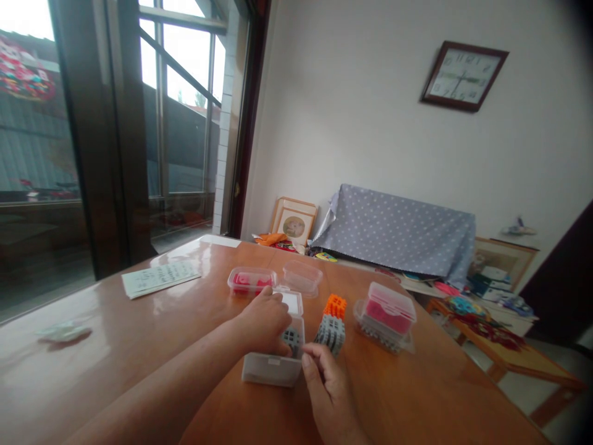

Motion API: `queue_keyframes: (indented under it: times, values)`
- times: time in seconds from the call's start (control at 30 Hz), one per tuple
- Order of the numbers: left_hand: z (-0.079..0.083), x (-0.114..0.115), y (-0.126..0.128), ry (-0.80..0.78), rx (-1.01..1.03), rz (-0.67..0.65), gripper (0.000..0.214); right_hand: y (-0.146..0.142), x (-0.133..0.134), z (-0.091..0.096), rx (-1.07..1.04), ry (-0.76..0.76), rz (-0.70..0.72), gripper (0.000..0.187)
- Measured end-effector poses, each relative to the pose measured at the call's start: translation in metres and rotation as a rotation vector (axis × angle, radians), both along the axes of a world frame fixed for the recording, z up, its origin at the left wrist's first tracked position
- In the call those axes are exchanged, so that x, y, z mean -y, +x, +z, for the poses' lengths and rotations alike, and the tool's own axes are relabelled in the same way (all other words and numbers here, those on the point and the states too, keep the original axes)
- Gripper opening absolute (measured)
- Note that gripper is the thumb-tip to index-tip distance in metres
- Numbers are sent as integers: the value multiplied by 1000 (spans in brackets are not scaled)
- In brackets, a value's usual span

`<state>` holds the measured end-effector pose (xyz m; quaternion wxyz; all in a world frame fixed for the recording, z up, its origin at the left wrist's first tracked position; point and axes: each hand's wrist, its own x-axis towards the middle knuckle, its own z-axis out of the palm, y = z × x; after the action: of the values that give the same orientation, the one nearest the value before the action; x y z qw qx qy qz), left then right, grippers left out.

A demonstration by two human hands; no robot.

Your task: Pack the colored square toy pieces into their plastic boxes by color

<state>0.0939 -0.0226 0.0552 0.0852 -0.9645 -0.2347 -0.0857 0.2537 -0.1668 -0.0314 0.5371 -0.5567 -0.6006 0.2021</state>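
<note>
My left hand [269, 318] reaches into a clear plastic box [273, 369] in front of me. Its fingertips are hidden among grey lattice-like pieces [291, 337] inside, so their grip does not show. My right hand [327, 383] is closed beside the box's right front corner, thumb and fingers together; what they pinch, if anything, is too small to make out. Just beyond this hand, a block build of grey pieces [331, 334] with an orange top [335, 306] lies on the table. The box's lid [291, 301] is open at the back.
Behind the box stand a clear container with red pieces [252, 282] and an open clear lid [302, 278]. Stacked containers [389, 314] with red and grey contents are at the right. Paper sheets [161, 278] and a small plastic packet [63, 332] lie on the left of the wooden table [185, 334].
</note>
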Motion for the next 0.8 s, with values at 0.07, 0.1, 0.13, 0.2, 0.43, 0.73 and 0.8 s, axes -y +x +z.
queue_keyframes:
  times: [0.07, 0.1, 0.13, 0.2, 0.43, 0.73, 0.8]
  values:
    - [3, 2, -2, -32, 19, 16, 45, 0, 0, 0, 4, -11, 7, 34]
    - [5, 2, -3, -53, 36, 25, 42, 0, 0, 0, 4, -15, 10, 34]
    - [8, 3, -5, -76, 62, 36, 38, 0, 0, 0, 4, -19, 14, 34]
    - [12, 3, -10, -136, 144, 56, 32, 1, 0, 0, -1, -24, 16, 33]
    - [6, -5, -34, -573, 795, 197, 46, 1, 4, 6, -37, -16, -71, 37]
    - [-28, -6, -36, -606, 1147, 255, 41, 53, -1, 60, -224, 86, -412, 47]
    - [-38, -9, -35, -554, 1118, 258, 41, 72, -10, 69, -206, 79, -420, 47]
